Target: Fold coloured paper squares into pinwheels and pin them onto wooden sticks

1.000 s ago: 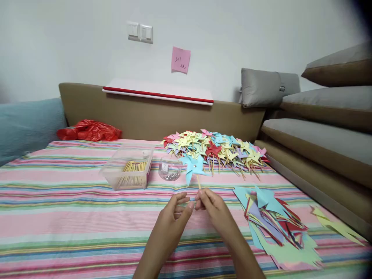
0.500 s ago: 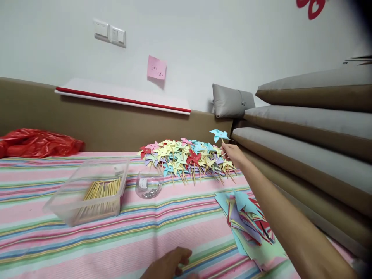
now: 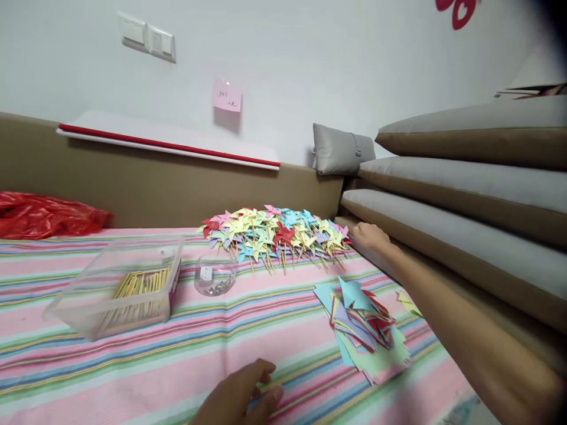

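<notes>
My right hand (image 3: pixel 372 237) is stretched out at the right end of a pile of paper pinwheels (image 3: pixel 283 235), beside the stacked cushions. Its fingers are bent and mostly hidden, and no pinwheel shows above them. The pinwheels, on thin sticks, are yellow, blue, red, pink, green and purple. Low in the view, my left hand (image 3: pixel 241 392) hovers over the striped cloth, thumb and fingers apart, holding nothing. To its right lies a loose stack of coloured paper pieces (image 3: pixel 367 324), below my right forearm.
A clear plastic box (image 3: pixel 170 295) with several yellow sticks stands at left. Next to it is a clear tub (image 3: pixel 215 277) with small metal pieces. A red plastic bag (image 3: pixel 48 215) lies far left. Grey cushions (image 3: pixel 465 183) rise along the right side; yellowish paper (image 3: pixel 407 303) lies near them.
The blue pinwheel that my right hand held up is no longer visible in it. That hand has shifted slightly right and down relative to the pile. The whole view has turned a little.
</notes>
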`<control>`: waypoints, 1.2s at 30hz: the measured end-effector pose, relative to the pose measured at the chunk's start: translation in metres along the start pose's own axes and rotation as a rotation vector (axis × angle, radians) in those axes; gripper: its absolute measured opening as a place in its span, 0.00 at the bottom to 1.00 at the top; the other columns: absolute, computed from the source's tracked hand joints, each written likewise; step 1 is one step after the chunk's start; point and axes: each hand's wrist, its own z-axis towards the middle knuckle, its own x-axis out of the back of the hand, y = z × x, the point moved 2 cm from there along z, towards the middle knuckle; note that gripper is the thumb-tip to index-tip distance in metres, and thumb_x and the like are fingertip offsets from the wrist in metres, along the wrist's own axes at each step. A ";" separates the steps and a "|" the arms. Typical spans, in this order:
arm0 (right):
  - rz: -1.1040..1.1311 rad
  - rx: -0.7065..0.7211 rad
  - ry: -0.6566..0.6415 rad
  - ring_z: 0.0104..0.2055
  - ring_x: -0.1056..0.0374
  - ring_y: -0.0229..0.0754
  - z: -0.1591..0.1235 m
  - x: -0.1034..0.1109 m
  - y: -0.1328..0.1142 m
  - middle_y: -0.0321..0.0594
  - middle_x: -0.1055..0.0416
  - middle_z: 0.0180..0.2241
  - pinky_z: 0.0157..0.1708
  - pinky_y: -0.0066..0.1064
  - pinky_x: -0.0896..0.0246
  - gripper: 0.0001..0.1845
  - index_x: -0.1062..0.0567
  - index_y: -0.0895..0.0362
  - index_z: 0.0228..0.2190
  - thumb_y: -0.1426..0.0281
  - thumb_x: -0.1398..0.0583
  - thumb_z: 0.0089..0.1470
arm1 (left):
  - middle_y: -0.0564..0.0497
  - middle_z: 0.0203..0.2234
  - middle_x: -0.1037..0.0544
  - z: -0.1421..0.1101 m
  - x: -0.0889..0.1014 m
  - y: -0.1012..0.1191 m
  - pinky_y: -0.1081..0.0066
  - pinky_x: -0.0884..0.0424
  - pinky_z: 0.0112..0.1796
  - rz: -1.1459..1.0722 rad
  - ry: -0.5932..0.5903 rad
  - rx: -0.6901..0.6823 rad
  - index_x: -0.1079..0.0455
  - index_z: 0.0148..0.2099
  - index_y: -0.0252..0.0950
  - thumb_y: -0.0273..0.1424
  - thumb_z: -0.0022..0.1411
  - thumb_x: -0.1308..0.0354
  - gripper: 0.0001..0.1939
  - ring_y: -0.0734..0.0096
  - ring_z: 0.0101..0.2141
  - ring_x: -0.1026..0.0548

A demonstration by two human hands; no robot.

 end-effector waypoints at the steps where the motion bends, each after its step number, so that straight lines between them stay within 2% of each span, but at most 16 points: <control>1: 0.011 -0.005 -0.008 0.49 0.28 0.47 -0.013 0.007 0.014 0.46 0.29 0.52 0.47 0.45 0.29 0.18 0.28 0.57 0.52 0.62 0.40 0.63 | 0.46 0.49 0.20 0.000 -0.001 0.004 0.62 0.30 0.49 0.009 -0.011 -0.001 0.27 0.55 0.44 0.51 0.63 0.47 0.25 0.54 0.48 0.23; 3: 0.045 0.000 -0.028 0.47 0.27 0.45 -0.048 0.011 0.039 0.45 0.28 0.51 0.46 0.43 0.28 0.17 0.28 0.57 0.51 0.63 0.40 0.64 | 0.45 0.48 0.20 -0.001 -0.003 0.014 0.64 0.30 0.48 0.027 -0.034 -0.038 0.26 0.54 0.43 0.50 0.65 0.49 0.24 0.55 0.47 0.23; 5: 0.077 0.009 -0.045 0.46 0.27 0.44 -0.089 -0.001 0.056 0.44 0.27 0.50 0.45 0.42 0.28 0.16 0.27 0.57 0.50 0.63 0.40 0.64 | 0.45 0.45 0.19 -0.001 -0.005 0.025 0.66 0.30 0.45 0.048 -0.069 -0.086 0.25 0.49 0.41 0.49 0.65 0.49 0.22 0.56 0.45 0.23; 8: 0.110 0.029 -0.045 0.47 0.27 0.45 -0.148 -0.042 0.063 0.45 0.27 0.50 0.46 0.44 0.29 0.17 0.27 0.58 0.50 0.62 0.40 0.64 | 0.46 0.41 0.20 -0.003 -0.007 0.034 0.68 0.31 0.42 0.091 -0.093 -0.123 0.25 0.44 0.40 0.48 0.66 0.50 0.20 0.58 0.42 0.24; 11: 0.122 0.051 0.017 0.55 0.32 0.51 -0.183 -0.079 0.056 0.47 0.32 0.57 0.53 0.50 0.33 0.21 0.30 0.56 0.55 0.62 0.39 0.62 | 0.48 0.38 0.20 -0.008 -0.003 0.031 0.69 0.32 0.40 0.136 -0.100 -0.118 0.25 0.42 0.39 0.48 0.68 0.52 0.21 0.61 0.39 0.25; 13: 0.138 0.077 0.042 0.58 0.34 0.52 -0.190 -0.092 0.052 0.47 0.34 0.59 0.56 0.52 0.36 0.22 0.31 0.55 0.56 0.63 0.39 0.62 | 0.48 0.36 0.20 -0.012 0.002 0.025 0.70 0.32 0.39 0.161 -0.089 -0.098 0.26 0.42 0.39 0.49 0.68 0.53 0.22 0.61 0.37 0.25; 16: 0.163 0.071 0.061 0.59 0.35 0.53 -0.187 -0.094 0.055 0.48 0.34 0.60 0.58 0.54 0.39 0.24 0.32 0.55 0.57 0.63 0.38 0.62 | 0.49 0.37 0.20 -0.017 0.007 0.017 0.70 0.33 0.40 0.161 -0.052 -0.069 0.25 0.43 0.40 0.48 0.68 0.52 0.21 0.61 0.38 0.25; 20: 0.210 0.009 0.088 0.56 0.32 0.52 -0.178 -0.087 0.062 0.49 0.27 0.55 0.57 0.45 0.40 0.16 0.25 0.55 0.50 0.67 0.44 0.64 | 0.49 0.41 0.20 -0.017 0.006 0.014 0.70 0.33 0.42 0.167 -0.010 -0.053 0.25 0.45 0.42 0.47 0.69 0.51 0.18 0.59 0.42 0.24; 22: 0.256 -0.025 0.118 0.54 0.30 0.53 -0.177 -0.085 0.064 0.51 0.24 0.51 0.54 0.42 0.40 0.17 0.21 0.56 0.46 0.68 0.48 0.64 | 0.49 0.41 0.20 -0.014 0.003 0.015 0.71 0.33 0.41 0.188 -0.005 -0.061 0.25 0.46 0.42 0.45 0.69 0.50 0.17 0.60 0.41 0.24; 28: 0.491 -0.136 0.341 0.59 0.34 0.57 -0.182 -0.061 0.068 0.58 0.26 0.53 0.57 0.41 0.44 0.22 0.23 0.61 0.46 0.64 0.51 0.62 | 0.49 0.37 0.20 -0.007 -0.007 0.023 0.72 0.33 0.38 0.212 0.012 -0.102 0.25 0.46 0.41 0.43 0.69 0.50 0.16 0.63 0.37 0.24; 31: 0.674 -0.221 0.429 0.52 0.31 0.57 -0.189 -0.052 0.063 0.56 0.23 0.43 0.49 0.40 0.39 0.21 0.25 0.57 0.36 0.57 0.51 0.62 | 0.48 0.38 0.20 -0.008 -0.010 0.028 0.71 0.32 0.40 0.174 0.008 -0.105 0.25 0.44 0.40 0.44 0.69 0.51 0.18 0.62 0.38 0.24; 34: 0.942 -0.258 0.353 0.40 0.28 0.51 -0.198 -0.063 0.037 0.47 0.24 0.32 0.38 0.37 0.35 0.24 0.29 0.54 0.31 0.49 0.51 0.61 | 0.47 0.39 0.20 -0.007 -0.011 0.033 0.70 0.31 0.42 0.119 0.063 -0.117 0.24 0.44 0.40 0.45 0.69 0.52 0.19 0.60 0.40 0.24; 36: 1.152 -0.238 0.203 0.37 0.26 0.48 -0.206 -0.079 0.006 0.44 0.22 0.33 0.35 0.35 0.32 0.25 0.29 0.54 0.33 0.45 0.49 0.58 | 0.46 0.42 0.19 -0.003 -0.010 0.033 0.67 0.31 0.45 0.062 0.154 -0.106 0.25 0.46 0.40 0.46 0.69 0.51 0.20 0.58 0.43 0.24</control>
